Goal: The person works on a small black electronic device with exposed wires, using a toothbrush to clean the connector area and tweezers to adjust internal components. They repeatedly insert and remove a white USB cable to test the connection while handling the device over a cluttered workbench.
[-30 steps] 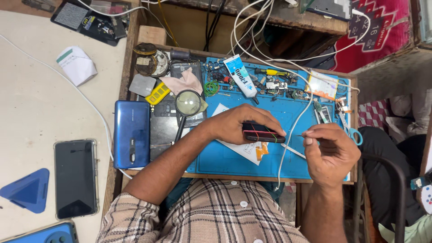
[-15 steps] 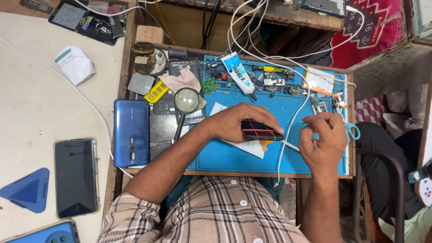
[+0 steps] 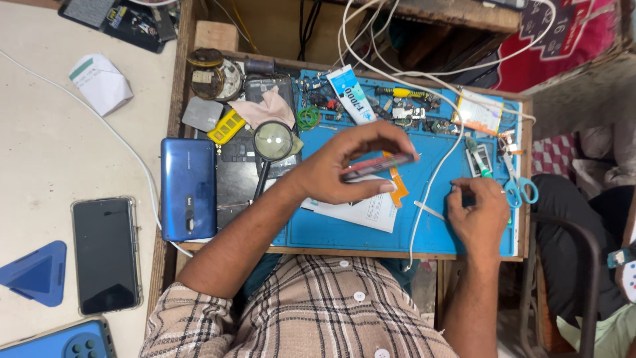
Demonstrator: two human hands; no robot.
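My left hand (image 3: 331, 174) is raised over the blue work mat (image 3: 344, 229) and pinches a thin dark phone display panel (image 3: 379, 164), seen nearly edge-on. An orange flex cable (image 3: 399, 189) hangs from the panel. A white sheet of paper (image 3: 361, 211) lies on the mat below it. My right hand (image 3: 478, 215) rests at the right side of the mat with its fingers curled down, the fingertips close to a green-handled tool (image 3: 478, 162) and a white strip (image 3: 430, 211). Whether the right hand grips anything is hidden.
A blue phone back cover (image 3: 189, 187), a magnifying glass (image 3: 273, 141), a glue tube (image 3: 351, 94), scissors (image 3: 520, 185) and small parts crowd the wooden tray (image 3: 173, 126). White cables (image 3: 434, 166) cross the mat. On the table to the left lie a black phone (image 3: 106, 255) and a blue triangular pick (image 3: 36, 273).
My left hand has lifted the display panel off the mat and tilted it on edge. My right hand has shifted slightly, staying at the mat's right side.
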